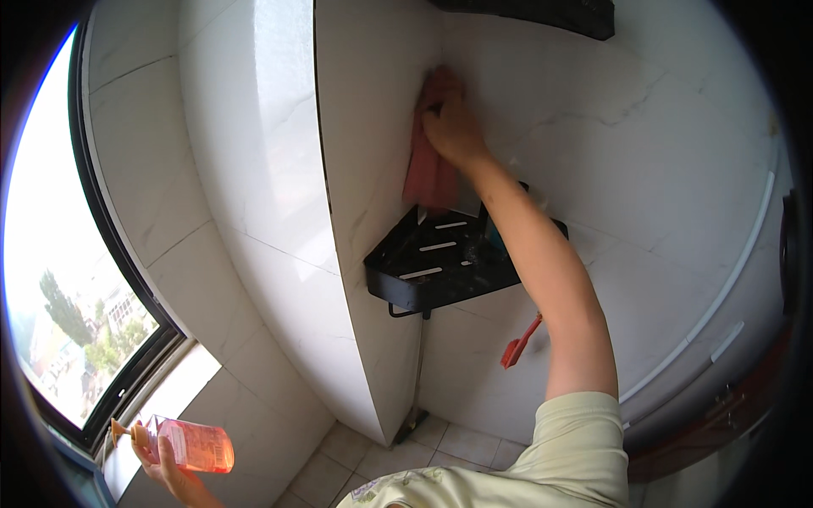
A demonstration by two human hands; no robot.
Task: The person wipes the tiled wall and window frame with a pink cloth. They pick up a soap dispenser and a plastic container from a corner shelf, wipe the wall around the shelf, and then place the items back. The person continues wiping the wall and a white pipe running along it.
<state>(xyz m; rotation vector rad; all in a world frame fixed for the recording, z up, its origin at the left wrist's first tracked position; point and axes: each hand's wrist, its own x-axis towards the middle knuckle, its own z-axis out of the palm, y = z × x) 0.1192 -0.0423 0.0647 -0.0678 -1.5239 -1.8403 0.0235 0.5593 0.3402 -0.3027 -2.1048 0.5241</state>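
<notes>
My left hand (159, 462) grips a clear pump bottle (197, 446) of orange-pink liquid, tipped on its side near the window. The bottle has a gold-coloured pump head and bears a printed label. Up in the wall corner, my right hand (454, 124) holds a pink cloth (432, 168) against the tiles, and the cloth's lower end hangs just above a black corner shelf (413, 295). The hand and the cloth's top are slightly blurred. Behind my right forearm a teal item (493, 235) on the shelf is mostly hidden.
Overhead juts another black shelf (540, 14). A red brush (517, 346) hangs below the corner shelf, beside my arm. On the left is a black-framed window (120, 394) with a sill. A white cable conduit (730, 298) runs along the right wall. Floor tiles (394, 460) show below.
</notes>
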